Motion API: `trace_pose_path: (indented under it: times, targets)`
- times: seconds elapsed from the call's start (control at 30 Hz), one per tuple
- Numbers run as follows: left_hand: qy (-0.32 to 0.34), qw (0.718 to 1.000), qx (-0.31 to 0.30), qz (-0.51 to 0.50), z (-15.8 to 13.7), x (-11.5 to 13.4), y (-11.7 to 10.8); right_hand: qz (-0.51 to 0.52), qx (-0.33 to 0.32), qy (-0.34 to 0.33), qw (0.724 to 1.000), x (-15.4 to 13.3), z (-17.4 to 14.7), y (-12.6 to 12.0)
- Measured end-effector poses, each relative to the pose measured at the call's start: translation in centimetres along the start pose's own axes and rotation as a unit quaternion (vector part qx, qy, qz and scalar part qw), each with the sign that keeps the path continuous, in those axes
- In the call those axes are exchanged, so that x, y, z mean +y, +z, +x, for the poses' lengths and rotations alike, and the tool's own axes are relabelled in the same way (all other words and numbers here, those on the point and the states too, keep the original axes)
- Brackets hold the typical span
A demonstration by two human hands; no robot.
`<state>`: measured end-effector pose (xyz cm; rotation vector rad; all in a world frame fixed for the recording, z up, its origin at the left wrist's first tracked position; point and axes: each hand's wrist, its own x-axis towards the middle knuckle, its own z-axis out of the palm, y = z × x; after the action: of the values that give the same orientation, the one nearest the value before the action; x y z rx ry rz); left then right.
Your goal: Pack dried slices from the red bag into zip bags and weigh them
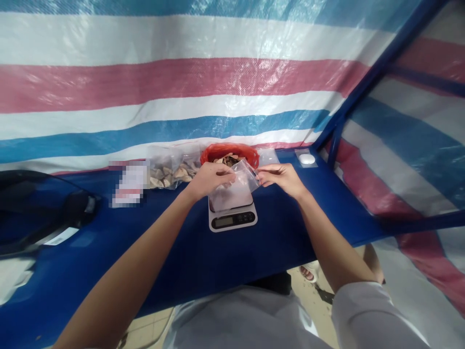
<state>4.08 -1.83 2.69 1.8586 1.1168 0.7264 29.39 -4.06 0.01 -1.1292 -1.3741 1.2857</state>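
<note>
Pale shirt [240, 320], head view, nearest the camera; cut off by the lower edge. Left hand [212, 180]: fingers curled, thumb and fingertips closed on one side of a clear bag (exact grip partly lost behind the fingers). Right hand [281, 178]: thumb and fingers pinched together on the bag's other side. Clear bag [245, 173]: held between the hands, over the scale; its lower edge hard to separate from the plate, contact uncertain. Scale [234, 222]: white, dark display strip facing the person, reading illegible; plate partly covered. Red bag [250, 154]: just behind the hands, open, holding dried slices [229, 159], partly hidden. Bagged pale pieces [169, 175]: left of the red bag. Packet [130, 186]: pixelated, print unreadable. Black object [78, 211]: far left, blurred and cut off, kind unclear. Small bag [307, 160]: right rear, a white rounded item inside. Blue table [283, 237]: beneath all these. Striped sheeting [181, 80]: behind, running out of frame.
</note>
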Motion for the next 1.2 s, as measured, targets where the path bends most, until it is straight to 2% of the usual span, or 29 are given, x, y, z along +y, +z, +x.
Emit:
trace_pose_path:
  times: [0.17,0.37,0.47,0.53,0.6,0.7,0.8,0.9,1.03,1.2]
  targets:
    - [-0.006,0.996,0.057,-0.069,-0.1,0.3,2.0,-0.003,0.074,0.006,0.997,1.4,0.1,-1.2]
    - [-0.039,0.971,0.136,-0.191,0.7,0.5,5.6,0.010,0.051,0.053,0.997,1.5,0.1,-1.5]
    - [-0.015,0.964,0.126,-0.233,1.5,0.2,6.9,0.014,0.071,0.042,0.997,1.4,0.6,-2.1]
    - [-0.009,0.970,0.105,-0.221,1.9,0.0,7.5,0.016,0.083,0.041,0.996,1.4,1.1,-2.8]
    - [-0.004,0.979,0.097,-0.178,2.2,0.0,7.8,0.022,0.091,0.048,0.994,1.6,1.8,-3.8]
    - [0.020,0.989,0.120,-0.079,2.4,0.1,8.1,0.028,0.104,0.061,0.992,1.9,3.1,-5.8]
    - [0.086,0.985,0.138,0.049,2.5,0.0,8.6,0.020,0.116,0.068,0.991,2.1,4.7,-7.9]
    - [0.168,0.960,0.135,0.176,2.6,0.0,9.2,-0.006,0.108,0.077,0.991,2.1,6.4,-9.5]
    - [0.247,0.918,0.078,0.301,3.1,0.2,10.0,-0.038,0.088,0.105,0.990,1.9,8.3,-10.5]
    - [0.259,0.880,-0.002,0.397,4.1,0.6,11.2,-0.062,0.063,0.118,0.989,1.9,10.3,-10.7]
